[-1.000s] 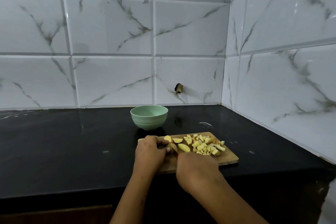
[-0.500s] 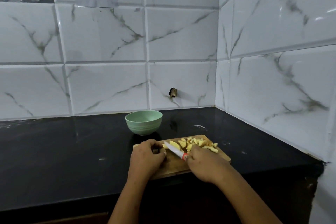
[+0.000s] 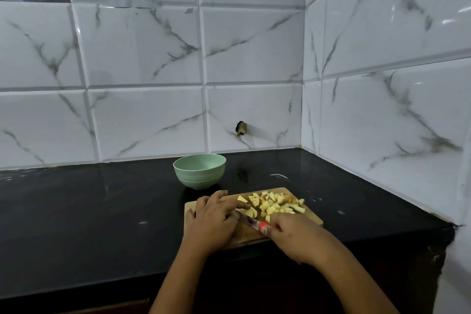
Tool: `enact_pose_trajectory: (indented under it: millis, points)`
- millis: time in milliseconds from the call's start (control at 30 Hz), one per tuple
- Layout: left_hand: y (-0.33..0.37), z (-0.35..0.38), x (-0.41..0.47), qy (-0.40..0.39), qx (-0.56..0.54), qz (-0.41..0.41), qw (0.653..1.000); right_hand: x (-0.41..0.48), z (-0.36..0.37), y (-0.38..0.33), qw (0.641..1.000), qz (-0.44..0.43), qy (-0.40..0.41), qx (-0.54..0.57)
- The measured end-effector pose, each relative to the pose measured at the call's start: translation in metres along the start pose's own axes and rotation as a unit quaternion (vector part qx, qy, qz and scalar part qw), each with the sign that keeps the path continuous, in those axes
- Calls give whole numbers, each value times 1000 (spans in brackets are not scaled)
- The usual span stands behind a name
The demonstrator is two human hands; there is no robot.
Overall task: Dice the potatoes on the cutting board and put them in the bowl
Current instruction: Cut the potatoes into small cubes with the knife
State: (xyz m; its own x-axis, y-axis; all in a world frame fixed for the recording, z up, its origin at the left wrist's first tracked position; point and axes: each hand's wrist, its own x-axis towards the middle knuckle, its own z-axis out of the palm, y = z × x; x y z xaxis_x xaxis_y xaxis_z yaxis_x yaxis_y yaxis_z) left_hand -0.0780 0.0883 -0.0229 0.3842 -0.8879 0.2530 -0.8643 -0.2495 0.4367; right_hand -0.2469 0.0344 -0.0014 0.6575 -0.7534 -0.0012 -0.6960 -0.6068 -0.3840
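Note:
A wooden cutting board (image 3: 309, 215) lies on the black counter with a heap of yellow diced potato (image 3: 274, 204) on its far right part. My left hand (image 3: 215, 214) rests on the board's left side, its fingertips pressing a potato piece (image 3: 248, 211) next to the blade. My right hand (image 3: 293, 234) grips the red handle of a knife (image 3: 251, 222), whose blade angles left toward the left hand's fingers. A pale green bowl (image 3: 199, 171) stands just behind the board; its inside is hidden from this angle.
The black counter (image 3: 89, 211) stretches wide to the left of the board. White marble-look tiled walls (image 3: 382, 109) close in behind and on the right, forming a corner. The counter's front edge runs just below the board.
The camera view shifted so the scene sits lower and left. The knife, hidden a second ago, now shows with its blade lower on the board beside the left fingers. Both hands stay on the board.

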Motion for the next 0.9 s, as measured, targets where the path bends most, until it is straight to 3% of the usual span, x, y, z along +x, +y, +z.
enact_pose_trajectory:
  millis: [133,233,433,667,900]
  points:
    - [0,2,0,-22,58,6,998,-12,-8,7,1000,-5,24,0]
    - [-3,2,2,-8,31,8,999,-25,-15,11,999,-1,42,-5]
    - [-12,-1,-2,156,-144,-55,976,-35,-7,-3,994,0,107,-17]
    - [-9,-5,-7,144,-153,-91,974,-22,20,-39,987,-42,149,-44]
    - [-5,-5,-8,159,-145,-97,972,-12,25,-57,985,-26,130,-105]
